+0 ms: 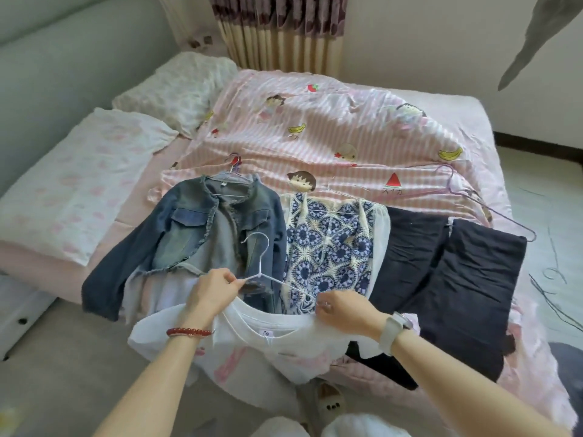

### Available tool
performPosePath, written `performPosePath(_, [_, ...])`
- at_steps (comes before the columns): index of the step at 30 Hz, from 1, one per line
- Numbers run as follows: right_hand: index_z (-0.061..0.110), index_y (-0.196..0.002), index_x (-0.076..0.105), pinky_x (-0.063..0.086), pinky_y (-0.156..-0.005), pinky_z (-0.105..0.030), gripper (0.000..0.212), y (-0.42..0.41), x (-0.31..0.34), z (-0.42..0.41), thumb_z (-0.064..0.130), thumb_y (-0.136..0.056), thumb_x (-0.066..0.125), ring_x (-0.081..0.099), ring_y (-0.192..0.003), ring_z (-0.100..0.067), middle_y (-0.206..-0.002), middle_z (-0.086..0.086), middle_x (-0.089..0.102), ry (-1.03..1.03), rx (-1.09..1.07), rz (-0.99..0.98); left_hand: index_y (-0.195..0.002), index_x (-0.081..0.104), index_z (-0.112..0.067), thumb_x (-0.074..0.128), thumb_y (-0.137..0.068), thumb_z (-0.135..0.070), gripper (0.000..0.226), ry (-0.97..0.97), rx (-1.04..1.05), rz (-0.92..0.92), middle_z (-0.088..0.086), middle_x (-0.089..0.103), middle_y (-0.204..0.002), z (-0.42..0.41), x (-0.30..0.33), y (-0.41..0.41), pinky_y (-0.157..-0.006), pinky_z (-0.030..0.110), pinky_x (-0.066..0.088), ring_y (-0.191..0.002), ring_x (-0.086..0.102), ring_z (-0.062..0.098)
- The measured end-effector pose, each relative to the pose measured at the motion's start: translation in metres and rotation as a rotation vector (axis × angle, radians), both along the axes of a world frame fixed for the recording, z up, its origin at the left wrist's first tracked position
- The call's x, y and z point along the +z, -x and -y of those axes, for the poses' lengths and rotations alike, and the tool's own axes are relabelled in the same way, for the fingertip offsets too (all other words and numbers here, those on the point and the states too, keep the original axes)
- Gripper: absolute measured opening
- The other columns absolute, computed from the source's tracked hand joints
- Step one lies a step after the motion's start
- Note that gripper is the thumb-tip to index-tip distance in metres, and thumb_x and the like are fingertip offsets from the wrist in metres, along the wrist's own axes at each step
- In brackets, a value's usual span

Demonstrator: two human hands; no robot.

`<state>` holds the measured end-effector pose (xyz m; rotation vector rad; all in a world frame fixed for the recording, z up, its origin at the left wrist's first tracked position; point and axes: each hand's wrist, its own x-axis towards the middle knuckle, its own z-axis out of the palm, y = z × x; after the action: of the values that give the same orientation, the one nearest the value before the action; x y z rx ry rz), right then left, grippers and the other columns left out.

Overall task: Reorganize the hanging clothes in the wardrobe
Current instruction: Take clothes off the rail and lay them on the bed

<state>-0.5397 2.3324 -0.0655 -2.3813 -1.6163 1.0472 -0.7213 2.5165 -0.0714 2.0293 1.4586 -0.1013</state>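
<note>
Left edge: two pale pillows (94, 171) at the head of the bed (454, 102), striped pink cartoon quilt (315, 127) spread over the middle.
Denim jacket (202, 228) lies flat at the near edge, on its own hanger, hook pointing up-bed.
Left hand (212, 290), red bead bracelet (189, 332) on the wrist, pinches the white wire hanger (262, 266) by its left shoulder; the hanger's hook sits over the jacket.
White T-shirt (268, 332) hangs off the near edge below both hands, collar open toward the hanger.
Right hand (342, 307), pale watch (394, 329) on the wrist, pinches the T-shirt collar at the hanger's right end.
Blue-patterned top (328, 247) lies just right of the jacket, touching it.
Dark trousers (454, 279) further right, on a purple hanger (492, 209) that sticks out past the waistband.
</note>
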Motion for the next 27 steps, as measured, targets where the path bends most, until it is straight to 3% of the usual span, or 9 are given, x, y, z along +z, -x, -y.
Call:
performPosePath(3, [0.01,-0.073,0.047,0.036,-0.053,-0.026,0.022,0.045,-0.013,-0.028,0.016,-0.091,0.035,0.044,-0.063,-0.019,-0.074,-0.006,0.05,0.095,0.166,-0.077,-0.065,0.056,-0.028,0.063,-0.081,-0.037,0.019,0.077,0.086,-0.103,-0.003,0.062,-0.078,-0.01,-0.011,0.053,-0.066,0.027,0.041,-0.078,0.056,0.019])
performPosePath(7, [0.018,-0.059,0.039,0.038,-0.062,-0.03,0.032,0.085,-0.026,-0.045,0.015,-0.091,0.037,0.046,-0.07,-0.022,-0.072,-0.006,0.05,0.145,0.253,-0.123,-0.075,0.06,-0.025,0.063,-0.083,-0.034,0.013,0.107,0.155,-0.155,-0.003,0.061,-0.08,-0.008,-0.017,0.104,-0.063,0.026,0.04,-0.074,0.054,0.017])
performPosePath(11, [0.006,-0.072,0.05,0.033,-0.06,-0.032,0.023,0.103,-0.023,-0.072,0.014,-0.089,0.037,0.041,-0.065,-0.025,-0.074,-0.013,0.052,0.017,0.156,-0.172,-0.087,0.063,-0.018,0.057,-0.089,-0.028,0.012,-0.149,0.286,-0.086,0.006,0.066,-0.093,-0.017,0.0,0.118,-0.076,0.032,0.042,-0.086,0.055,0.027])
performPosePath(18, [0.013,-0.068,0.055,0.044,-0.07,-0.035,0.021,0.111,-0.002,-0.137,0.018,-0.085,0.043,0.047,-0.068,-0.029,-0.073,-0.01,0.06,-0.252,0.069,-0.214,-0.084,0.065,-0.006,0.059,-0.087,-0.016,0.012,-0.564,0.359,0.004,0.016,0.067,-0.087,-0.052,0.031,0.133,-0.074,0.039,0.038,-0.085,0.057,0.036])
performPosePath(21, [0.017,-0.06,0.051,0.043,-0.066,-0.033,0.024,0.094,0.012,-0.173,0.019,-0.084,0.046,0.046,-0.064,-0.027,-0.056,0.001,0.051,-0.368,0.027,-0.198,-0.083,0.066,-0.004,0.062,-0.085,-0.013,0.01,-0.687,0.398,0.095,0.017,0.067,-0.086,-0.086,0.047,0.112,-0.074,0.04,0.035,-0.085,0.056,0.037])
performPosePath(23, [0.024,-0.049,0.041,0.039,-0.061,-0.032,0.038,0.074,0.022,-0.201,0.018,-0.085,0.049,0.039,-0.058,-0.023,-0.045,0.007,0.038,-0.446,0.004,-0.192,-0.083,0.066,-0.004,0.061,-0.085,-0.013,0.01,-0.756,0.406,0.148,0.015,0.068,-0.087,-0.112,0.057,0.091,-0.076,0.04,0.035,-0.086,0.057,0.036])
performPosePath(27, [0.02,-0.054,0.046,0.039,-0.061,-0.032,0.031,0.022,0.03,-0.258,0.018,-0.084,0.052,0.04,-0.055,-0.018,-0.05,0.006,0.043,-0.53,-0.088,-0.228,-0.085,0.067,-0.004,0.06,-0.086,-0.015,0.013,-0.837,0.376,0.211,0.014,0.068,-0.088,-0.176,0.069,0.034,-0.082,0.04,0.035,-0.087,0.057,0.035])
